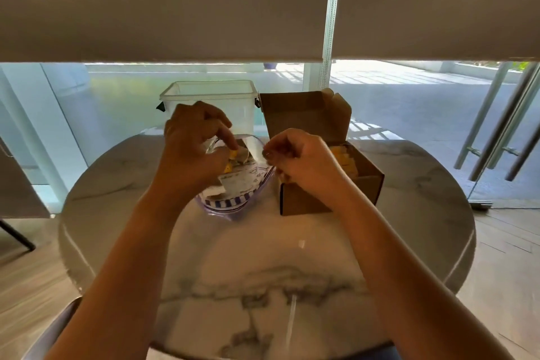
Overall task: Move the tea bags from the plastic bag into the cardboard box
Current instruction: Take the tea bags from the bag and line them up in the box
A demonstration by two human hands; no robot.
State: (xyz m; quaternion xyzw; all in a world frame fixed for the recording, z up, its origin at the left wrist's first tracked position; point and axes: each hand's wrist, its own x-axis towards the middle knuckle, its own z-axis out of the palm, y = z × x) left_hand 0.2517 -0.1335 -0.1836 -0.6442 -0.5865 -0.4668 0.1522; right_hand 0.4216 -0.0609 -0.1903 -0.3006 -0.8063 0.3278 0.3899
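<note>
Marble forms the round table (263, 260) on which we work. At 12 o'clock of its centre lies the plastic bag (233, 196), mouth held up and open; the cardboard box (330, 184) stands just beside it at 3 o'clock of the bag, lid flap raised, with a row of yellow-tagged tea bags already inside. A clear tub (210, 102) stands at 12 o'clock of the bag.

Our left hand (190, 143) is curled at the bag mouth, fingertips pinching at a yellow tag (233, 154) among the tea bags (230, 181) that remain in the bag; whether the bag rim is also in that pinch we cannot tell. Our right hand (298, 158) is curled tight, pinching the near-right rim of the bag to keep the mouth spread.

We judge the step in hand to be drawing the next tea bag out. To do it well:

1. Keep the right-hand pinch firm so the mouth stays wide.
2. Take the sachet body as well as the tag; strings may tangle.
3. Lift straight up, then carry towards 3 o'clock.
4. Set it upright against the row in the box.
</note>
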